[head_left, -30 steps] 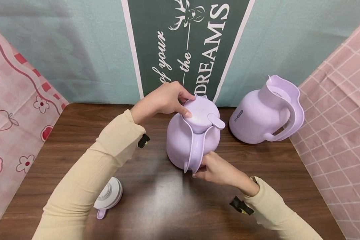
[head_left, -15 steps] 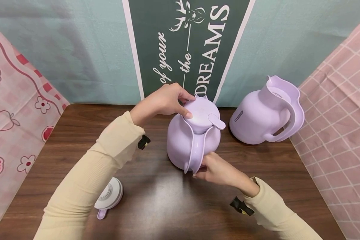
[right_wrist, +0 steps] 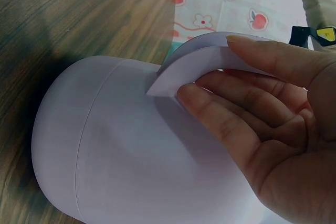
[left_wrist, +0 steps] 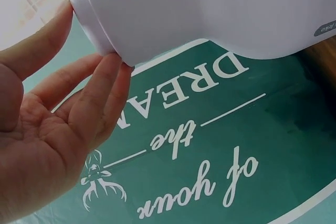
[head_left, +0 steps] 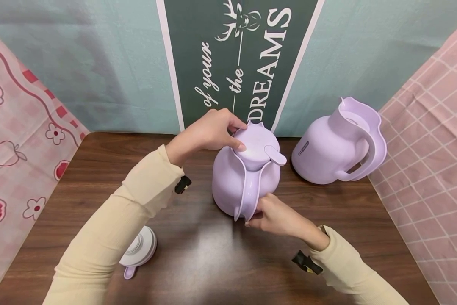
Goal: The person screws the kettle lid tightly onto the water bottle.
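Observation:
A round lilac thermos jug (head_left: 232, 182) stands on the table, its lilac lid (head_left: 253, 142) seated in the mouth with the lid's lever (head_left: 275, 155) pointing right and toward the handle. My left hand (head_left: 214, 129) pinches the lid from the left, thumb on its top and fingers at the rim by the spout; the left wrist view shows the fingertips (left_wrist: 110, 61) right at that edge. Low on the jug's handle (head_left: 251, 190), my right hand (head_left: 275, 216) grips with thumb outside and fingers curled through the loop, as the right wrist view shows.
A second lilac jug (head_left: 323, 148), lidless, stands at the back right near the pink tiled cloth (head_left: 434, 182). Another lid (head_left: 142, 250) lies upside down at the front left, partly behind the left sleeve. A teal cloth (head_left: 125, 84) hangs close behind the table (head_left: 198, 262).
Both hands keep their places on the jug and lid. Only a very slight downward drift of the whole head view shows.

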Tool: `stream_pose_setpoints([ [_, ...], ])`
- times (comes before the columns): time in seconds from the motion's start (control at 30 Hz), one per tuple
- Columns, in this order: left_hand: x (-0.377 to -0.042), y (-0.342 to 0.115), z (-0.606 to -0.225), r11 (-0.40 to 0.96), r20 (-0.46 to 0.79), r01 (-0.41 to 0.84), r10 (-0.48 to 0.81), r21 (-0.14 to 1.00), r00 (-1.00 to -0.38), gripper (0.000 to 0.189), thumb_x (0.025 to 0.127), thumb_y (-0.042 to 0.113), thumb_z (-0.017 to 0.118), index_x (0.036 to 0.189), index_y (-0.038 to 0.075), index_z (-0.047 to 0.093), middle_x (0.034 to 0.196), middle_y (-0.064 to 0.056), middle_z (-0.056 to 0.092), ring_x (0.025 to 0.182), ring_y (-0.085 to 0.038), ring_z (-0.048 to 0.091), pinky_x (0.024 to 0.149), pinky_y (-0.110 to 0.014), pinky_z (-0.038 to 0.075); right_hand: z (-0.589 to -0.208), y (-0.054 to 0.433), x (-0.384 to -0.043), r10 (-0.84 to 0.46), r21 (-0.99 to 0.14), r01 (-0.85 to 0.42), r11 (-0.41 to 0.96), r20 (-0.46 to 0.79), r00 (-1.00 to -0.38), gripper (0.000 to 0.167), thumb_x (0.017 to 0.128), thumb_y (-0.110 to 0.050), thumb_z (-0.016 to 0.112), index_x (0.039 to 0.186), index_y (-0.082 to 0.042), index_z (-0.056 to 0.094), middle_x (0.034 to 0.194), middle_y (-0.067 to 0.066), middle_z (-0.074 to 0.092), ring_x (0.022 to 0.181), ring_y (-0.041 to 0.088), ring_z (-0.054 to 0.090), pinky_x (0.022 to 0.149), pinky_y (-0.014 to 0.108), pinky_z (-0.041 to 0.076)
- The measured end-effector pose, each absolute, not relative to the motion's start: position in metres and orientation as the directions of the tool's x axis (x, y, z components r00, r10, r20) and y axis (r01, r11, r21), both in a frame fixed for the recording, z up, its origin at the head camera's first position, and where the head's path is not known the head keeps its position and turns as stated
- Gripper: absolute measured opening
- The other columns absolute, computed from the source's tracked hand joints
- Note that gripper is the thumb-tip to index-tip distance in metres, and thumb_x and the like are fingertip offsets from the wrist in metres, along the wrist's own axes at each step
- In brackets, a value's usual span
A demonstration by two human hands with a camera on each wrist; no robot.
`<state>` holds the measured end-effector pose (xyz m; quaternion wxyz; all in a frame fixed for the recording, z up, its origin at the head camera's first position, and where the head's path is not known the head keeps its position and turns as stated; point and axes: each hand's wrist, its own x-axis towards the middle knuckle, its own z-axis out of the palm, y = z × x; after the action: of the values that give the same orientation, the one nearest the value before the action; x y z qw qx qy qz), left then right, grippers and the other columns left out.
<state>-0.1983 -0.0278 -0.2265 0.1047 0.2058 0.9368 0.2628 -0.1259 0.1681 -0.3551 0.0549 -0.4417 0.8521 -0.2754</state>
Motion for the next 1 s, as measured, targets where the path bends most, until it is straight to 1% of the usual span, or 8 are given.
stream_pose_setpoints([
  [0.33, -0.1913, -0.026, -0.2292, 0.791, -0.044, 0.37, 0.445, 0.487, -0.894, 0.05, 0.075, 0.021, 0.075, 0.122, 0.01, 0.06, 0.098, -0.004, 0.064, 0.089, -0.021, 0.051, 0.076, -0.028, 0.041, -0.3555, 0.168, -0.1256, -0.785, -0.511, -0.728, 0.456, 0.155, -0.6, 0.011, 0.069, -0.006, 0.075, 0.074, -0.013, 0.068, 0.073, -0.009, 0.061, 0.072, 0.008, 0.055, 0.067, 0.027, 0.047],
  [0.6, -0.193, -0.0263, -0.2296, 0.78, -0.029, 0.369, 0.443, 0.505, -0.896, 0.05, 0.073, 0.021, 0.077, 0.119, 0.012, 0.062, 0.099, -0.005, 0.065, 0.092, -0.02, 0.053, 0.078, -0.028, 0.041, -0.3563, 0.1682, -0.125, -0.785, -0.51, -0.733, 0.449, 0.166, -0.596, 0.011, 0.068, -0.005, 0.075, 0.074, -0.012, 0.068, 0.072, -0.008, 0.061, 0.07, 0.008, 0.055, 0.066, 0.026, 0.047],
  [0.73, -0.1958, -0.0271, -0.2299, 0.776, -0.036, 0.361, 0.441, 0.518, -0.897, 0.05, 0.072, 0.02, 0.078, 0.119, 0.012, 0.062, 0.101, -0.004, 0.065, 0.094, -0.019, 0.054, 0.08, -0.028, 0.042, -0.3567, 0.1686, -0.1251, -0.784, -0.509, -0.735, 0.447, 0.172, -0.596, 0.012, 0.068, -0.004, 0.074, 0.075, -0.011, 0.068, 0.073, -0.008, 0.061, 0.071, 0.008, 0.055, 0.066, 0.026, 0.047],
  [1.0, -0.1978, -0.0275, -0.2281, 0.782, -0.058, 0.342, 0.432, 0.52, -0.9, 0.051, 0.072, 0.022, 0.078, 0.119, 0.012, 0.062, 0.101, -0.004, 0.065, 0.095, -0.017, 0.054, 0.079, -0.028, 0.042, -0.3558, 0.1685, -0.1256, -0.785, -0.513, -0.736, 0.443, 0.175, -0.594, 0.011, 0.068, -0.004, 0.074, 0.074, -0.011, 0.068, 0.072, -0.008, 0.061, 0.07, 0.007, 0.055, 0.065, 0.026, 0.047],
])
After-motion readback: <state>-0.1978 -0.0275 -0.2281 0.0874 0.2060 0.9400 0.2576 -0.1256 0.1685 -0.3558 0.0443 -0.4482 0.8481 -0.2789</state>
